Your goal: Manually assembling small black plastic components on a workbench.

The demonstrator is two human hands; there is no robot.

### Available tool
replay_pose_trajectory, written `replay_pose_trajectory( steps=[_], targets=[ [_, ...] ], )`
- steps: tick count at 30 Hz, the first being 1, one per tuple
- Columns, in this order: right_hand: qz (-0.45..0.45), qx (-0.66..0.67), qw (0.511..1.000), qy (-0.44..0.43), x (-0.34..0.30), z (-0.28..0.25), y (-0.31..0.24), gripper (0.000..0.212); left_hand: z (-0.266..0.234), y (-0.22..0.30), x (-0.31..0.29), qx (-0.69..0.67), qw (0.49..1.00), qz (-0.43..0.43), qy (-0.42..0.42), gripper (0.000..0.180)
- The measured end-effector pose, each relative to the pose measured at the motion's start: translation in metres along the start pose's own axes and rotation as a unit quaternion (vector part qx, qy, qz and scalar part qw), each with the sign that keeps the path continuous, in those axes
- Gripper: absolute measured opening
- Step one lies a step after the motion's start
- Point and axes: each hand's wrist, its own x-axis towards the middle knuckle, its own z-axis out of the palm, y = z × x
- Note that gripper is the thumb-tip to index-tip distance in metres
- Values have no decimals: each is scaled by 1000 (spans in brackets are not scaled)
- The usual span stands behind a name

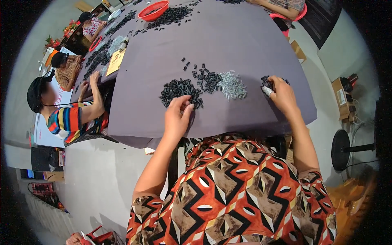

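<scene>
Presently I see small black tube-shaped pieces (173, 90), plastic-looking, heaped on the grey cloth-covered table (143, 53), near a silvery pile of small slender bits (233, 86). The left hand (177, 116) bends over the heap's near edge, and the right hand (282, 97) curls over a smaller black cluster (265, 81); whether either pinches a piece, I cannot tell.

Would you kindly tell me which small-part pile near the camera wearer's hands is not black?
The silvery pile, between the larger black pile and the right hand; its pale colour sets it apart.
</scene>
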Motion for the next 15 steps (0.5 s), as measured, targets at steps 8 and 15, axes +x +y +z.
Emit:
replay_pose_trajectory(
  steps=[8,15],
  targets=[
    [-147,112,982,-31,-13,27,-55,27,3,0,21,165,985,56,-20,25],
    [-233,109,965,-44,-12,61,-86,22,27,14,40,166,973,156,-35,18]
  ],
)
